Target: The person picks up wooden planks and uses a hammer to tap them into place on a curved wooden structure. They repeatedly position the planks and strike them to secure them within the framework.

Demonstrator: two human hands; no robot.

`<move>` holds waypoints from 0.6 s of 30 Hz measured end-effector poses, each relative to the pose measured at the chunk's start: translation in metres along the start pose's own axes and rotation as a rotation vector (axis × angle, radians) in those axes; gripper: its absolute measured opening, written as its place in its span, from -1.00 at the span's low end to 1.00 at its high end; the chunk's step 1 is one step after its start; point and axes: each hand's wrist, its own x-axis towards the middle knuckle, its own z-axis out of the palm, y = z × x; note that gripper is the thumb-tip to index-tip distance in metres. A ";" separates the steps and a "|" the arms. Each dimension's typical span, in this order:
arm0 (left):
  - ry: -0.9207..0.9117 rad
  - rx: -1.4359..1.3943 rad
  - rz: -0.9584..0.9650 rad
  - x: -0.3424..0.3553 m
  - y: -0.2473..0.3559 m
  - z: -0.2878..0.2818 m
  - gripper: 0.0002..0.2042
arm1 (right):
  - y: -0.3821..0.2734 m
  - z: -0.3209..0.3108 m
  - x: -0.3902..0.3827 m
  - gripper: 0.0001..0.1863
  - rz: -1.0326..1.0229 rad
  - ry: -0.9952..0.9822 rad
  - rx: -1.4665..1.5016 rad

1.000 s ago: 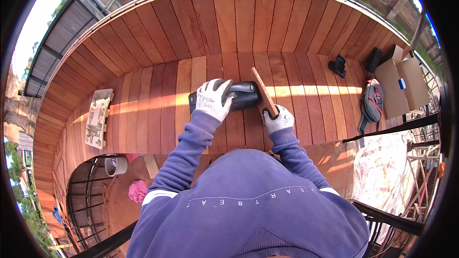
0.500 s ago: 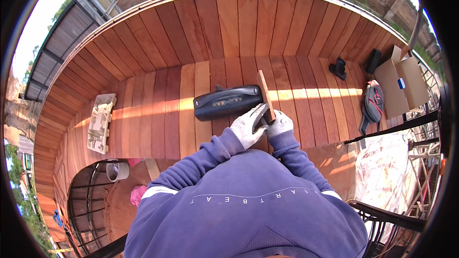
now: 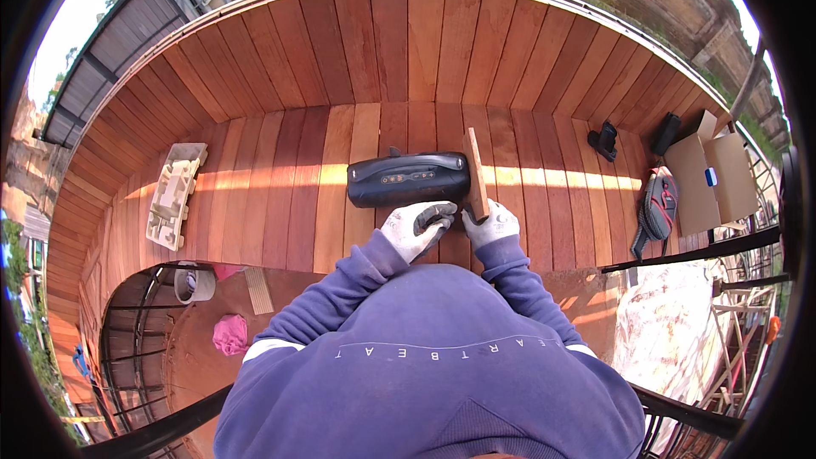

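A black cylindrical speaker (image 3: 406, 183) with a strap and button panel lies on the red-brown wooden bench (image 3: 289, 204). At its right end a narrow wooden board (image 3: 474, 168) stands on edge. My right hand (image 3: 493, 223), in a white glove, grips the near end of that board. My left hand (image 3: 415, 228), gloved white and dark, is just below the speaker, left of my right hand, its fingers curled; whether they hold anything small I cannot make out.
A pale packaging tray (image 3: 176, 195) lies at left. At right are black objects (image 3: 603, 143), a grey-red bag (image 3: 656, 208) and an open cardboard box (image 3: 695, 195). Below are a bucket (image 3: 195, 286), pink cloth (image 3: 229, 333), a stained sheet (image 3: 654, 323) and black railings (image 3: 688, 416).
My left hand has left the speaker's top and moved down to beside my right hand, then slightly left, fingers curled. My right hand still holds the board.
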 end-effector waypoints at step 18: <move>1.182 0.992 -0.230 -0.173 -0.109 -0.177 -0.67 | -0.008 -0.006 0.003 -0.66 0.053 -0.016 0.008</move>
